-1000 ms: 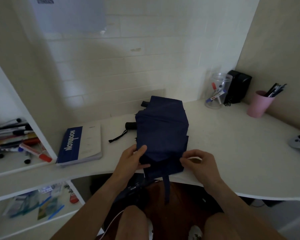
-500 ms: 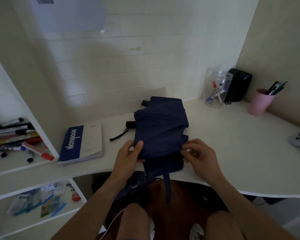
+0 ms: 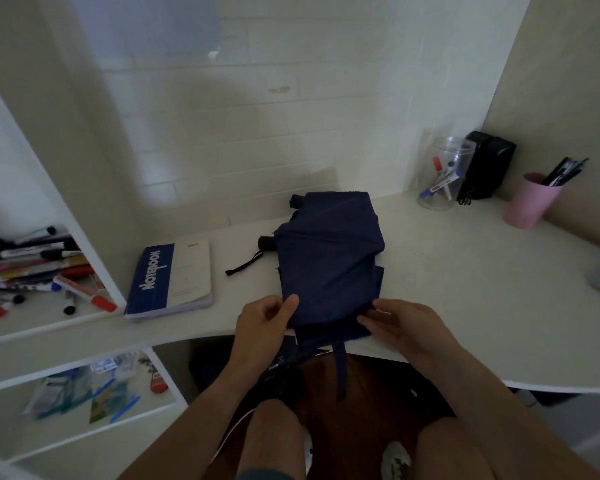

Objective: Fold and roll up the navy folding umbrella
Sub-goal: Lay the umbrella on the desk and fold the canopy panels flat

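Matt navy cloth umbrella (image 3: 329, 258) on smooth white desk (image 3: 465, 289); paper notebook (image 3: 172, 277).

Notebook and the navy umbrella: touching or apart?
Apart. The head view shows bare white desk between the notebook and the umbrella; only the umbrella's black wrist strap lies in that gap, short of the notebook.

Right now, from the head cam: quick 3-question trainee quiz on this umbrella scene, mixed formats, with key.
1. True or false: the navy umbrella lies on the white desk.
2. What grips the canopy's near edge? A) left hand only B) right hand only C) both
3. Fill in: the closure strap hangs over the desk's ____ edge.

Key: 1 true; 2 C; 3 front
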A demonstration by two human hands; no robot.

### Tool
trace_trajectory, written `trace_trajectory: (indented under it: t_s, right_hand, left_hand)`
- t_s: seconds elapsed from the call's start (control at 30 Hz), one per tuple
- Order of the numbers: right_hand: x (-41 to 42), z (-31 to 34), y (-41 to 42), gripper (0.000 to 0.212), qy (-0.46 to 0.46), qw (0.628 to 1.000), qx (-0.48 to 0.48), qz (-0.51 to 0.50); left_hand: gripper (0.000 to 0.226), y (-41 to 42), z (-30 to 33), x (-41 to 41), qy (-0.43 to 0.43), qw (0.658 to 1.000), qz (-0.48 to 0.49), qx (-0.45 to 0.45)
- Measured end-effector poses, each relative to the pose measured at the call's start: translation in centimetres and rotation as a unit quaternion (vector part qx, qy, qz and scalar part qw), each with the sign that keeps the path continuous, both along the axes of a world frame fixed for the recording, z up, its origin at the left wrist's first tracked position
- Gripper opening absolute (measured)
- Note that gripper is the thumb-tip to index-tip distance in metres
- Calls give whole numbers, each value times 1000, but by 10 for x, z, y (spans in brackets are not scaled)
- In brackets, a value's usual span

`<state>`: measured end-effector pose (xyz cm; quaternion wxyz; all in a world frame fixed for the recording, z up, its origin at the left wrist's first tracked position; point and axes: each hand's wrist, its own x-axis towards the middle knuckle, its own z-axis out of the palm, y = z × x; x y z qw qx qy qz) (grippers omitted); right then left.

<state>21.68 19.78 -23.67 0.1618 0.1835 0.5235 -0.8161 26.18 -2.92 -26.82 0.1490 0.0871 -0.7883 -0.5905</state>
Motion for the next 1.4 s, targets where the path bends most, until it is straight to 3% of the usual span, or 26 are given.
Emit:
trace_trajectory:
  t_s: [0.1, 0.33, 0.47, 0.7, 0.9, 1.0, 1.07, 1.13, 1.2, 1.27, 1.33, 1.4]
  right_hand:
    - [0, 3, -4, 38, -2, 998, 55, 34]
    - [1, 0, -3, 26, -25, 998, 52, -12]
    - [3, 0, 0, 21, -27, 996, 83, -19]
    - [3, -7, 1, 20, -4, 983, 184, -15]
    - [9, -13, 0, 15, 93, 923, 373, 9]
    - [13, -15, -1, 15, 144, 897, 418, 15]
    - [14, -17, -1, 14, 165, 882, 440, 22]
    - [13, -17, -2, 14, 174, 874, 453, 24]
    - [13, -16, -1, 14, 180, 868, 462, 28]
    - [14, -14, 0, 14, 179, 862, 474, 37]
    - [15, -14, 1, 17, 217, 814, 538, 27]
    - [14, -14, -2, 17, 336, 724, 602, -12]
  left_hand:
    - [52, 1, -3, 1, -3, 1000, -10, -28]
    - [51, 6, -1, 8, -9, 989, 1, -150]
    - [46, 5, -8, 8, 34, 968, 21, -246]
    - [31, 0, -18, 10, 46, 959, 17, -278]
    - [24, -2, -23, 11, 49, 940, 11, -337]
    - [34, -1, -8, 7, 123, 919, 25, -374]
    - [27, 5, 11, -1, 213, 882, 25, -420]
    - [30, 12, 22, -14, 252, 823, -8, -509]
    - [45, 17, 17, -26, 205, 770, -87, -597]
    - [56, 16, -2, -32, 136, 750, -155, -629]
    - [57, 13, -18, -35, 93, 751, -182, -627]
    - [57, 12, -24, -36, 82, 752, -185, -628]
